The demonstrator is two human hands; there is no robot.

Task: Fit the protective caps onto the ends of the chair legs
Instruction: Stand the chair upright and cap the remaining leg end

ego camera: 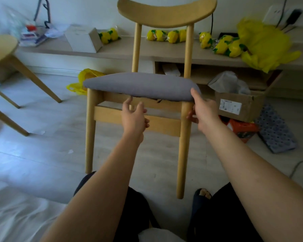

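A light wooden chair [166,13] with a grey padded seat [140,83] stands facing me, tilted a little. Its two front legs [90,137] point down toward the floor, and their ends [179,195] look like bare wood. My right hand [202,110] grips the top of the right front leg, with the thumb up against the seat's front corner. Just in front of the front rail [112,115], my left hand [134,116] hovers with fingers spread and loosely bent, holding nothing. No protective caps are visible.
Legs of a second wooden piece [24,72] reach in at the left. A low shelf [122,48] behind carries yellow packets, a white box and a yellow bag. A cardboard box [241,103] sits on the floor at the right. My knees and a sandalled foot [204,193] are below.
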